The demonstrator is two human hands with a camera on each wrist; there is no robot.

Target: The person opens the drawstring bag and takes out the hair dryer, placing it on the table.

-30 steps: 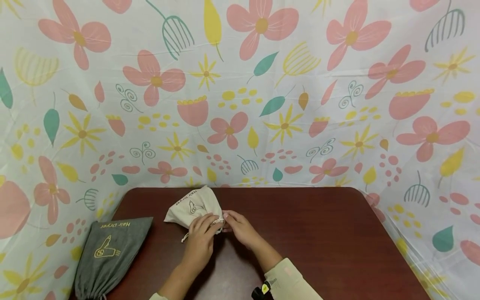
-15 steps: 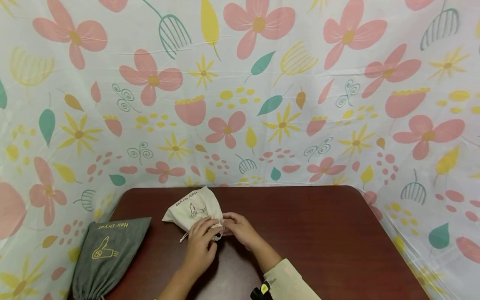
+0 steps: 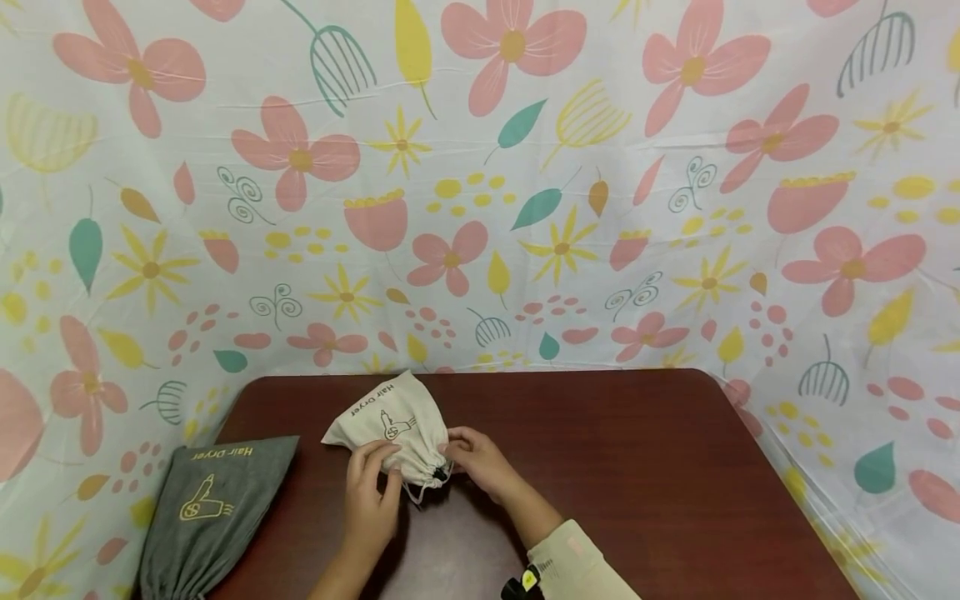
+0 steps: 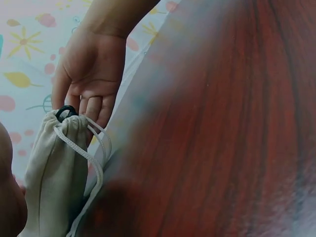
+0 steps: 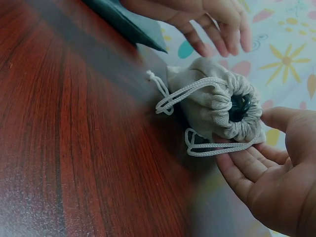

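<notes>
On the dark red surface (image 3: pixel 637 467), someone's right hand (image 3: pixel 483 462) holds the cream bag (image 3: pixel 401 423) at its four o'clock; the left hand (image 3: pixel 370 496) is at seven, the grey bag (image 3: pixel 213 512) at eight.

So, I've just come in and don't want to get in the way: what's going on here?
A person is handling a pale bag on the table. Their right grip holds it by its gathered mouth; the left grip is open at its other side, and I can't tell whether it touches. The mouth is drawn in but not fully closed: something black shows inside, and the cords are in loose loops. A grey bag lies to the left, unheld.
</notes>
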